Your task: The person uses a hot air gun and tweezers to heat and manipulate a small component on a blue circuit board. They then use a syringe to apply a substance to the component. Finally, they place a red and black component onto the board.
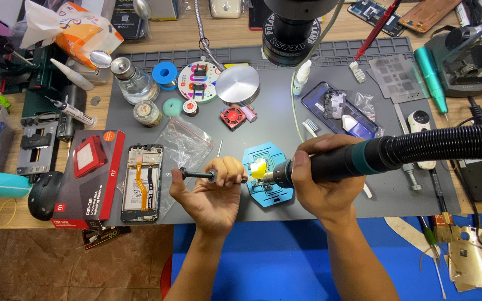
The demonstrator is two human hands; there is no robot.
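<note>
Hands at work over blue holder (268,192), centre of grey mat (364,195) on bench.

Left hand (210,195), fingers curled shut round thin dark-handled tool (196,174), tip pointing toward yellow piece (259,169) on holder. Right hand (322,181), fingers closed round hot-air handle (341,161), nozzle just beside same yellow piece, black ribbed hose (447,144) trailing to right edge. Opened phone (142,183) lower left, beside red box (87,175).

L hand (214,192) grips black tool (196,174), R hand (318,181) hot-air handle (358,159) over blue fixture (269,192).
</note>
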